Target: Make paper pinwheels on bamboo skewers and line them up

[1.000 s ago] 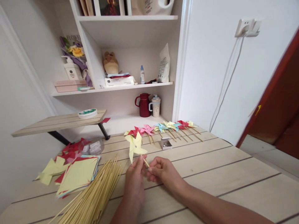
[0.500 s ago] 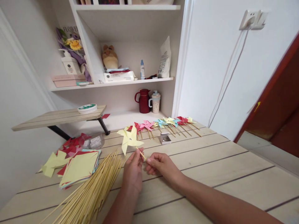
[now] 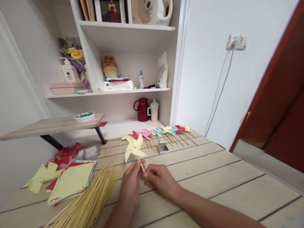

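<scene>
Yellow pinwheel (image 3: 133, 148) on thin stick (image 3: 142, 166), raised just above tabletop (image 3: 213, 171), centre of view. Left hand (image 3: 131, 182) and right hand (image 3: 158, 179) both pinched shut on stick, fingertips nearly touching. Left: bundle of bare sticks (image 3: 92, 199), stack of paper squares (image 3: 71, 180). Behind: row of finished pinwheels (image 3: 161, 131), small pin box (image 3: 163, 147). Risk, judged: uneven squeeze or twist may snap slender stick; hub pin may slip free, loosening folded blades.
</scene>
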Tool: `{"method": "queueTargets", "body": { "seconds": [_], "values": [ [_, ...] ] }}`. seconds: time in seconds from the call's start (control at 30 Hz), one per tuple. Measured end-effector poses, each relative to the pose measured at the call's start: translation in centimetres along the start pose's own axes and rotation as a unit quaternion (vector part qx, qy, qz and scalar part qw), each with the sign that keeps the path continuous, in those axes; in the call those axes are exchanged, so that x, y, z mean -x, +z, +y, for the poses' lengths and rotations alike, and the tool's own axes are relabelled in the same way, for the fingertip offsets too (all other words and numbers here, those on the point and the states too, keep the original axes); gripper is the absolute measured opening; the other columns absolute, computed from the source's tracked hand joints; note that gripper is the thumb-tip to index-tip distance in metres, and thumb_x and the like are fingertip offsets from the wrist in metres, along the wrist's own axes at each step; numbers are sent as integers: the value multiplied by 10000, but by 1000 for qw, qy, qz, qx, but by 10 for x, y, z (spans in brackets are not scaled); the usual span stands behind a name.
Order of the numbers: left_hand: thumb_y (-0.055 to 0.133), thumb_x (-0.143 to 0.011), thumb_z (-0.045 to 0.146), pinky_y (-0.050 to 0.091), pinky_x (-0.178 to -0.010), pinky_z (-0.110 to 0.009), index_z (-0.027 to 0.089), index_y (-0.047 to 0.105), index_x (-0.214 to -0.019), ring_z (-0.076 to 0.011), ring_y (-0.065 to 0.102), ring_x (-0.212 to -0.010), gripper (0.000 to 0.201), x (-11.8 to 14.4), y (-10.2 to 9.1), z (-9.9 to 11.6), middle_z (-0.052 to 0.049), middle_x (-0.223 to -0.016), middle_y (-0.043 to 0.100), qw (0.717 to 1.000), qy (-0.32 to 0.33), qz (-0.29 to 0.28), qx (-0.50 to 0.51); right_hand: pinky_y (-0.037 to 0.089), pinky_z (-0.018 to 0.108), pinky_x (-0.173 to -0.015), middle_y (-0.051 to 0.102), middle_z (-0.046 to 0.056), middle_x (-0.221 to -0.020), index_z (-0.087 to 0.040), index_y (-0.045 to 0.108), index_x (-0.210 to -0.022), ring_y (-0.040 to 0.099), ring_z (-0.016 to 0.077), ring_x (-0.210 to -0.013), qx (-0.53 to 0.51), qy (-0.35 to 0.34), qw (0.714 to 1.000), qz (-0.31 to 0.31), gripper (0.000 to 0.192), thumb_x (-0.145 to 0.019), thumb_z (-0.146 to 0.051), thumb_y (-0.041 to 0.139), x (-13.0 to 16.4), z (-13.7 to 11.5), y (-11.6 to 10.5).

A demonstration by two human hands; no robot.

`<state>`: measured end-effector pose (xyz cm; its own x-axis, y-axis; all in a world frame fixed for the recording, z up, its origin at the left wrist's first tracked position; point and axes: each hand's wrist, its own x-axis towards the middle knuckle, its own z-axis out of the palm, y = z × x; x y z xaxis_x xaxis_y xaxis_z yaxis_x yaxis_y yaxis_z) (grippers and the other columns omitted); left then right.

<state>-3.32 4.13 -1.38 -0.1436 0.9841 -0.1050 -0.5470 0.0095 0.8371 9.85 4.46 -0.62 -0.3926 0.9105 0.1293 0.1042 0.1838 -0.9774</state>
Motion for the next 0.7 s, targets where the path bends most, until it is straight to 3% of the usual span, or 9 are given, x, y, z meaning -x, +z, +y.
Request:
{"method": "queueTargets", "body": {
  "seconds": [0.17, 0.33, 0.53, 0.7],
  "values": [
    [860, -614, 414, 497, -703, -272, 109, 767, -846, -165, 647, -734, 394, 0, 0, 2, -97, -838, 733, 1000, 11, 1, 6, 332, 225, -476, 540, -31, -503, -194, 522, -577, 444, 95, -445, -9, 14, 1000, 18, 323, -810, -400, 610, -1, -3, 0],
    [842, -658, 418, 521, -838, -321, 158, 733, -1081, -239, 675, -988, 509, -3, -1, 0, -153, -1141, 715, 1000, 11, -8, 22, 343, 235, -499, 559, -19, -501, -192, 536, -555, 459, 103, -468, 22, -11, 999, 37, 340, -812, -403, 606, -6, -8, -8],
    [833, -662, 456, 523, -760, -309, 168, 666, -1208, -207, 698, -810, 640, -15, -6, -16, -141, -977, 751, 999, 27, 20, 1, 439, 265, -534, 656, 21, -580, -191, 586, -615, 560, 142, -500, 123, -14, 988, 90, 310, -825, -418, 558, -27, -19, -40],
    [784, -706, 425, 481, -675, -285, 132, 770, -952, -187, 639, -668, 383, -14, -3, -23, -114, -747, 737, 987, 58, -47, -142, 398, 261, -524, 702, 58, -630, -171, 633, -633, 579, 144, -511, 272, 38, 949, 157, 250, -819, -326, 570, -71, -39, -97]
  ]
}}
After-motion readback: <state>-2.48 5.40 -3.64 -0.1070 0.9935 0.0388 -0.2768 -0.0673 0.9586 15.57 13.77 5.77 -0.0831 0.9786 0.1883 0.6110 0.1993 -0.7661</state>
